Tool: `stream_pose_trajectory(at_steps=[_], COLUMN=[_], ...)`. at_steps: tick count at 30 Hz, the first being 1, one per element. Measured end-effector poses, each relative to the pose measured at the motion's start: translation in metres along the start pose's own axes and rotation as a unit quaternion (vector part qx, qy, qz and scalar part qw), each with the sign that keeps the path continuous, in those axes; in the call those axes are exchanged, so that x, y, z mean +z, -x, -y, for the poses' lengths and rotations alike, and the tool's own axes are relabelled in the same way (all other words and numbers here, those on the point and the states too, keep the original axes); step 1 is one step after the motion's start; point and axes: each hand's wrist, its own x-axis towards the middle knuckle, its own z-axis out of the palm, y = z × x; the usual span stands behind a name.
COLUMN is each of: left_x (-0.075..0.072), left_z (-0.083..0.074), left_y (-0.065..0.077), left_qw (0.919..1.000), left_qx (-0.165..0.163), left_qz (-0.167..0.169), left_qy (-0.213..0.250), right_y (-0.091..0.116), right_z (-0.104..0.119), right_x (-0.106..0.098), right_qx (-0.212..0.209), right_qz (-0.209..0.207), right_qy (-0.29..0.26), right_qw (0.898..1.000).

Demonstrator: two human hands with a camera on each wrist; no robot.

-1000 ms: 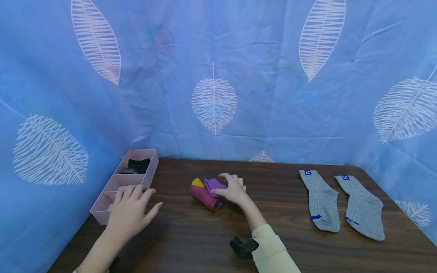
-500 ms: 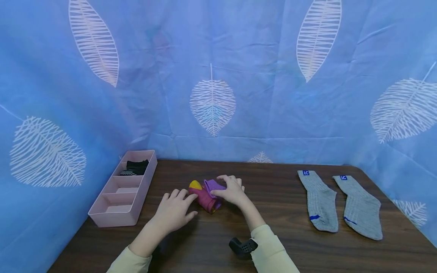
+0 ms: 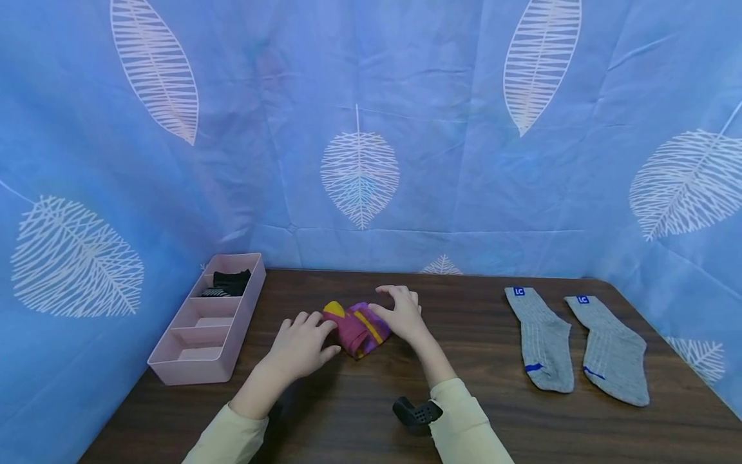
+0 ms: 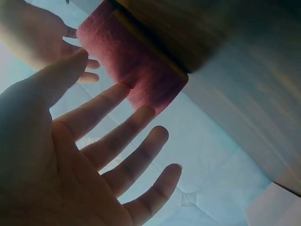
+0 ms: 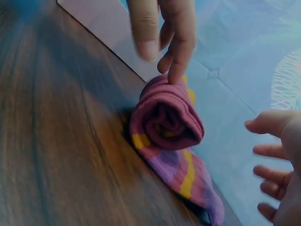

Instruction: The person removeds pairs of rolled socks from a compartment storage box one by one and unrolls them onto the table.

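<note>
A maroon, purple and yellow striped sock [image 3: 355, 330] lies partly rolled on the table, its roll [image 5: 167, 115] toward my left hand and a flat striped end [image 5: 186, 176] reaching toward the right. With fingers fairly straight, my left hand [image 3: 298, 348] touches the roll; in the left wrist view, fingertips rest against the maroon fabric [image 4: 136, 61]. My right hand [image 3: 404, 316] hovers by the flat end, fingers spread and slightly bent. In the right wrist view that hand [image 5: 282, 165] stands apart from the sock with nothing between thumb and fingers. Whether one or two socks make up the roll cannot be told.
A pink divided tray [image 3: 240, 338] stands at the left, dark folded socks [image 3: 232, 282] in its far compartment. Two grey socks [image 3: 545, 345] lie flat side by side at the right. Behind the brown table [image 3: 464, 361] hangs a blue leaf-patterned cloth [image 3: 429, 161].
My left hand has come from over the tray to the sock roll. The purple end, folded up under my right hand before, now lies flat, and that hand has risen slightly away from it.
</note>
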Motion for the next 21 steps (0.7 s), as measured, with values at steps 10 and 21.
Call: stream_pose_trajectory(at_steps=[10,21], left_x=[-0.003,0.006], left_z=[-0.005,-0.019], left_y=[-0.029,-0.057], left_qw=[0.9996,0.9985], left_qx=[-0.025,-0.049], left_qz=[0.004,0.022], left_qy=[0.01,0.011], right_y=[-0.001,-0.002], right_z=[-0.012,-0.022], right_x=[0.004,-0.001], right_qx=[-0.111,-0.064], right_qz=[0.024,0.103], right_qy=[0.138,0.231], right_qw=[0.984,0.965])
